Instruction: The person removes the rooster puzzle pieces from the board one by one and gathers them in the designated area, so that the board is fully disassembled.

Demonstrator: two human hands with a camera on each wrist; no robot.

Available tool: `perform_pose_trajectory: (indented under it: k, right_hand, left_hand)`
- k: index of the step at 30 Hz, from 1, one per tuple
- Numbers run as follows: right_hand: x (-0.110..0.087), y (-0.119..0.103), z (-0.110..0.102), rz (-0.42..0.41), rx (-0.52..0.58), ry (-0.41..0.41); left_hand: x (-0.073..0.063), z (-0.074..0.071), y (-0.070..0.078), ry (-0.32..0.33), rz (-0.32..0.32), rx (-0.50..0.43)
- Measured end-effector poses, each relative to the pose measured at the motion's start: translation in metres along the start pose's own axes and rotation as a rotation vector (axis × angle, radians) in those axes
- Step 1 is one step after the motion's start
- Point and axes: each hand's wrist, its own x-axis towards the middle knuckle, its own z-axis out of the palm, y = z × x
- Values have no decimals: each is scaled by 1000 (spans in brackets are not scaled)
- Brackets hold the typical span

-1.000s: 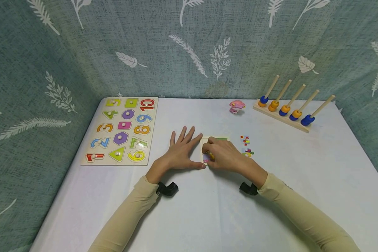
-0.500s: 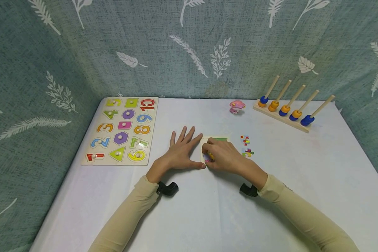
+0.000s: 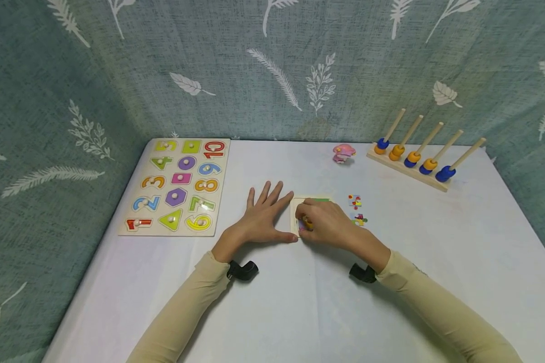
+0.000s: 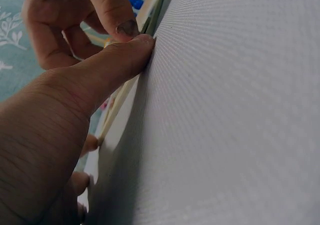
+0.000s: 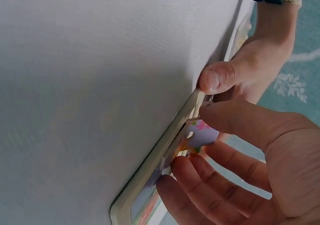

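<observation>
My left hand (image 3: 263, 222) lies on the table with fingers spread. Its thumb and index fingertip touch the left side of a small wooden puzzle tray (image 3: 293, 214). Over the tray's left part, my right hand (image 3: 327, 222) pinches a jigsaw piece between thumb and fingers. In the right wrist view this jigsaw piece (image 5: 202, 135) is lilac with pink and orange print and stands tilted up inside the tray. Much of the tray is hidden under the right hand. To its right lie two loose jigsaw pieces, an upper piece (image 3: 355, 201) and a lower piece (image 3: 358, 219).
A wooden number-and-shape peg board (image 3: 174, 186) lies at the left. At the back stands a pink mushroom-like toy (image 3: 343, 153). A wooden stacker (image 3: 409, 169) with several pegs and blue and orange beads stands at the back right, before a leaf-patterned cloth (image 3: 236, 91).
My right hand has shifted slightly right with the jigsaw piece, showing more of the tray's left rim. My left hand stays at the tray's edge.
</observation>
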Motion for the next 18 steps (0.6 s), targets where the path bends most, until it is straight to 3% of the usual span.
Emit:
perform_pose_trajectory:
  k: [18]
  right_hand:
    - [-1, 1, 1, 0, 83, 8]
  left_hand:
    - [0, 1, -1, 8, 4, 5]
